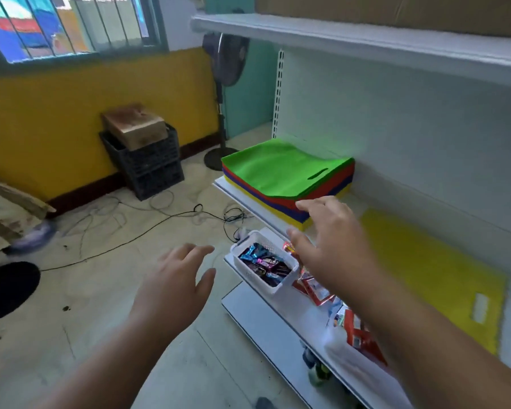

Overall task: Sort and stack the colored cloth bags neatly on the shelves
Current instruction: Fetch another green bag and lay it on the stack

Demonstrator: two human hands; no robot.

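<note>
Two bare hands reach forward with nothing in them: the left hand (177, 278) hangs over the floor with fingers spread and relaxed, and the right hand (331, 240) stretches, fingers wide, toward the near right corner of the stack of flat cloth bags (286, 175), its fingertips just short of the stack or barely at it; motion blur hides which. The stack lies on the white metal shelf (239, 196), green on top, then red, blue and yellow layers. A single flat yellow cloth bag (431, 276) lies apart, farther right on the same shelf, behind the right forearm.

The step in hand looks like squaring up or taking hold of the stack, with the lone yellow bag not yet joined to its colour. The next move probably calls for both hands at the stack's near edge, lifting the upper layers cleanly or pressing the edges flush.

How many bags each layer holds cannot be told. On the lower shelf a white plastic basket of wrapped sweets (263, 264) and red packets (316, 287) are partly covered by the right arm, and the upper shelf (337, 36) is cut off at the right.
</note>
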